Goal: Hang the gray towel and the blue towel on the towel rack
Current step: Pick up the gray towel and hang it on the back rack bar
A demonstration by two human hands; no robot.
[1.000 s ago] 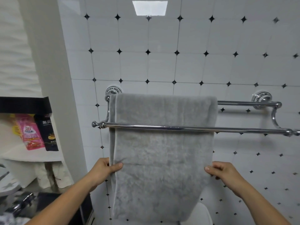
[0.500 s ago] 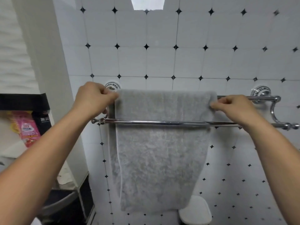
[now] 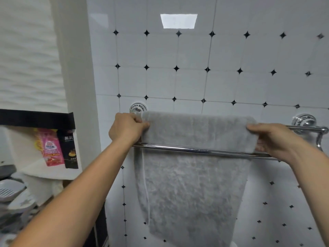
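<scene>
The gray towel (image 3: 194,184) hangs over the rear bar of a chrome double towel rack (image 3: 201,151) fixed to the tiled wall, and drapes down behind the front bar. My left hand (image 3: 127,128) pinches the towel's top left corner at the rear bar. My right hand (image 3: 272,138) pinches the top right corner, between the two bars. No blue towel is in view.
A white pillar stands left of the rack. Further left, a shelf niche holds a pink packet (image 3: 51,147) and a black packet (image 3: 70,150), with soap dishes (image 3: 10,191) below. The rack's right bracket (image 3: 304,121) and bar end stick out from the wall.
Both hands rose from the towel's lower side edges to its top corners on the rear bar. They hold there now; the view has tilted upward a little.
</scene>
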